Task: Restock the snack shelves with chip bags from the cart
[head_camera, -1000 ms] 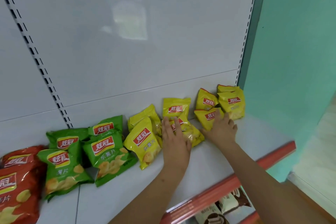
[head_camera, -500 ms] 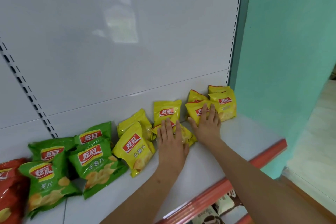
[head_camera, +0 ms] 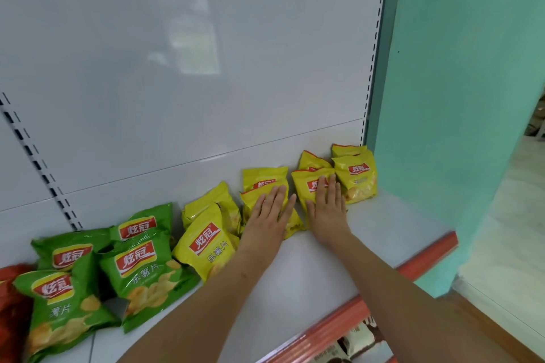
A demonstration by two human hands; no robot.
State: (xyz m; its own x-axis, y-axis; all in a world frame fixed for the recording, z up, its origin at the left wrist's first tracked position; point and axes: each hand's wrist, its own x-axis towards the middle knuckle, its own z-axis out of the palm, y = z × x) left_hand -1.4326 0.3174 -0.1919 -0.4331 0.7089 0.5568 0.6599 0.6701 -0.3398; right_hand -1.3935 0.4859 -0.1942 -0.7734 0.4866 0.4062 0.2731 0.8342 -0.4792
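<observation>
Now both hands flat, fingers straight, gripping nothing. L hand (head_camera: 269, 215) presses a lying yellow bag (head_camera: 290, 222); R hand (head_camera: 326, 206) presses the yellow bag beside it (head_camera: 303, 190), thumbs nearly touching. Behind L fingers, another yellow bag (head_camera: 264, 177) stands vs back panel (head_camera: 206, 82). R of R hand: two yellow bags (head_camera: 358, 178) at the shelf's far-right corner, against the green wall (head_camera: 460, 97). L side: two more yellow bags (head_camera: 206, 244), then green bags (head_camera: 138, 268), red bag (head_camera: 11, 312) at frame edge. Shelf (head_camera: 309, 268) bare in front of the bags, out to its red front lip (head_camera: 424, 256). Lower shelf w/ goods (head_camera: 354, 339) below.
</observation>
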